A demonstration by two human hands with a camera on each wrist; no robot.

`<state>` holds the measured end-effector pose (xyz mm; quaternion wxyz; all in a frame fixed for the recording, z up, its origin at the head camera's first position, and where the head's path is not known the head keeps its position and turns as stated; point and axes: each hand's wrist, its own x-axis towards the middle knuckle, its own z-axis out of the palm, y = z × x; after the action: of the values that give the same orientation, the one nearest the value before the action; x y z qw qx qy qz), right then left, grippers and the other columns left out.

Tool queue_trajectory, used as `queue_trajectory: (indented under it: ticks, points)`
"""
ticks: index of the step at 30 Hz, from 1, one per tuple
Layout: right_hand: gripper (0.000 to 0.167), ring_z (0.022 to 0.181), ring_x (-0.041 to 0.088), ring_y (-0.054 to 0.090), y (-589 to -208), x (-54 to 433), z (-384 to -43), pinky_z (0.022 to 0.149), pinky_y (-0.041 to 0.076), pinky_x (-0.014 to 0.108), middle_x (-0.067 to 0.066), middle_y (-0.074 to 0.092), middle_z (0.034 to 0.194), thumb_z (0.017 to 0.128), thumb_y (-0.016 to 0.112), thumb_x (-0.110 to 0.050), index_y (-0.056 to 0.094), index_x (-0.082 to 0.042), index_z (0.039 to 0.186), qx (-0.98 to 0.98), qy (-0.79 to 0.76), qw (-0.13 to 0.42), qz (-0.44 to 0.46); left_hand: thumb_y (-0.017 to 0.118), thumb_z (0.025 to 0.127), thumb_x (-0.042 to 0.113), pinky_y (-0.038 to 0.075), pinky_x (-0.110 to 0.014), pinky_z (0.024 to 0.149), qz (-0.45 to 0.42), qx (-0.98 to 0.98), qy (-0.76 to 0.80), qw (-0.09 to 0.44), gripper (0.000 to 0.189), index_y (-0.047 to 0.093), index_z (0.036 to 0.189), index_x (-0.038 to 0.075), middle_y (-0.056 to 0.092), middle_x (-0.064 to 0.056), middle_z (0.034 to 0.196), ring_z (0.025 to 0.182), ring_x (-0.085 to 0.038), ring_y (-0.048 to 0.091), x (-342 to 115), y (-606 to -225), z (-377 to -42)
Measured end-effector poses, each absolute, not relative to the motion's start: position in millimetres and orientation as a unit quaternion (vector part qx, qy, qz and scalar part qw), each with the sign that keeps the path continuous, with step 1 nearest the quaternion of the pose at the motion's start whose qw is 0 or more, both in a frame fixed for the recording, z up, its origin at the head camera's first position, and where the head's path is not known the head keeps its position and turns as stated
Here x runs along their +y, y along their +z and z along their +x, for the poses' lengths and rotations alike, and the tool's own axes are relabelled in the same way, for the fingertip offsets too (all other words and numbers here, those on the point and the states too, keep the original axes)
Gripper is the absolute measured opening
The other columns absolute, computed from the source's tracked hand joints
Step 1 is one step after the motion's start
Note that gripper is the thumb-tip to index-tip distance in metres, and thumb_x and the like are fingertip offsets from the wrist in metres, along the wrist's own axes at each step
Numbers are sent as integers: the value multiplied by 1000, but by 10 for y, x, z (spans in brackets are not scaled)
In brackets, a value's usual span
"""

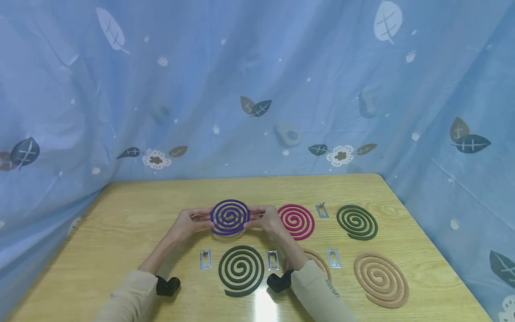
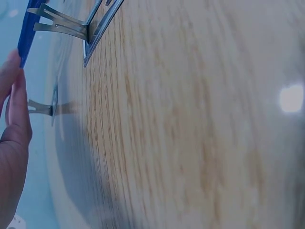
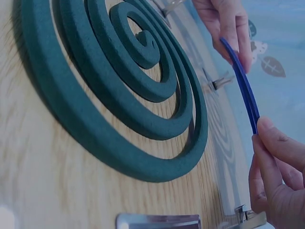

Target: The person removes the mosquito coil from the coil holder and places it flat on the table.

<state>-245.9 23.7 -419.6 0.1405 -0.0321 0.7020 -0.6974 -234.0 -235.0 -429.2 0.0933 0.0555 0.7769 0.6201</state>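
A purple mosquito coil (image 1: 229, 216) is raised above the far middle of the table, looking blue in both wrist views. My left hand (image 1: 191, 220) pinches its left edge, and my right hand (image 1: 265, 216) grips the opposite edge between thumb and fingers. The right wrist view shows the coil (image 3: 246, 93) nearly edge-on and slightly bowed. Beneath it on the table lies a dark green coil (image 1: 241, 291). Flat metal coil stands (image 1: 202, 260) with upright prongs lie on either side of that green coil.
A pink coil (image 1: 294, 218) lies beside my right hand. Farther right are another dark green coil (image 1: 357, 236) and a tan coil (image 1: 388, 304). My right forearm partly covers a second tan coil (image 1: 323, 264). More metal stands (image 1: 334, 258) lie among them. A blue curtain (image 1: 225, 89) hangs behind.
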Motion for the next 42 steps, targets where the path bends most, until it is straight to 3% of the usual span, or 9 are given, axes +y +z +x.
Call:
queue_trajectory:
  ticks: [4,9,20,32,42]
  points:
    - [49,91,27,67,-4203,258,-2443,78,60,27,24,63,109,68,76,16,62,11,114,720,-680,141,-23,75,81,3,57,-24,85,45,782,615,91,45,58,122,-10,59,-23,126,101,-19,66,-2323,-4334,-2314]
    - [48,89,26,68,-4196,273,-2451,76,61,28,25,65,107,69,77,15,62,11,114,720,-679,140,-15,75,81,4,56,-23,86,51,788,608,85,47,58,122,-9,61,-24,122,105,-27,64,-2300,-4340,-2315]
    - [48,84,21,67,-4143,286,-2487,75,61,28,24,65,105,67,76,19,64,11,113,725,-676,135,-5,75,82,6,55,-24,88,63,798,593,92,47,58,123,-6,59,-22,126,107,-29,62,-2282,-4281,-2371]
    - [50,96,30,65,-4130,332,-2477,76,61,29,25,61,111,67,73,22,63,10,115,726,-673,142,17,75,82,6,56,-25,88,73,795,594,99,50,57,126,-6,61,-22,121,107,-30,62,-2215,-4295,-2397]
    - [51,91,32,66,-4151,358,-2455,75,61,31,28,61,109,67,72,24,60,14,115,724,-676,137,3,73,83,3,56,-26,88,84,791,597,99,48,55,125,-10,59,-26,122,108,-34,60,-2178,-4290,-2403]
